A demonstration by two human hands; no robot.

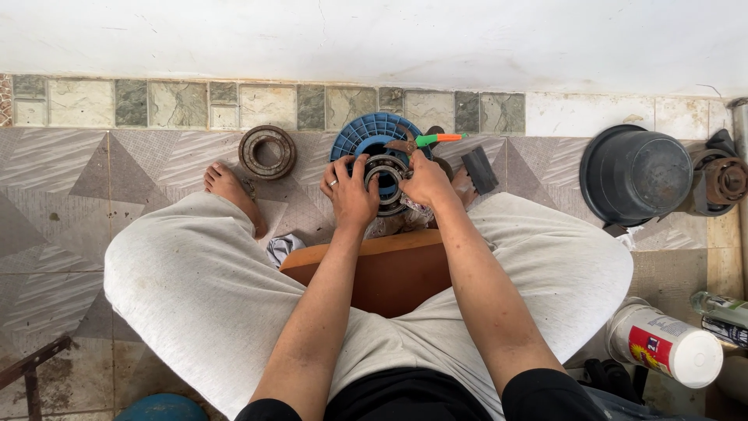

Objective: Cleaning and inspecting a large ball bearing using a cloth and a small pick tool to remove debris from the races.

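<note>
**Bearing gripped in both hands over blue spool**

Bearing [386, 178] held at the middle of the frame, both hands closed around its steel ring — left hand [349, 191] wrapped on the left rim, right hand [425, 181] on the right rim, fingers [366, 168] curled over the outer race. Sits just above the edge of an orange-brown stool [389, 273] between the knees, in front of a blue plastic spool [372, 134] standing on the tiled floor [117, 164]. Judged to be the seating or turning stage: ring being pressed or rotated by hand. Next move probably calls for even pressure from both sides and a square, untilted ring — cannot tell what lies beneath it.

Counted:
- Bearings: two — one in hand, one rusty ring [266, 152] lying flat on the floor, well apart to the left.
- Pliers [427, 141] with green and orange grips: one, resting on the spool.
- Black bucket [635, 173]: one, at right.
- White can [666, 343]: one, on its side at lower right.
- Dark block [478, 170]: one, just beside the right hand.
- Rusty pulley-like part [726, 181]: one, at the far right edge.
</note>
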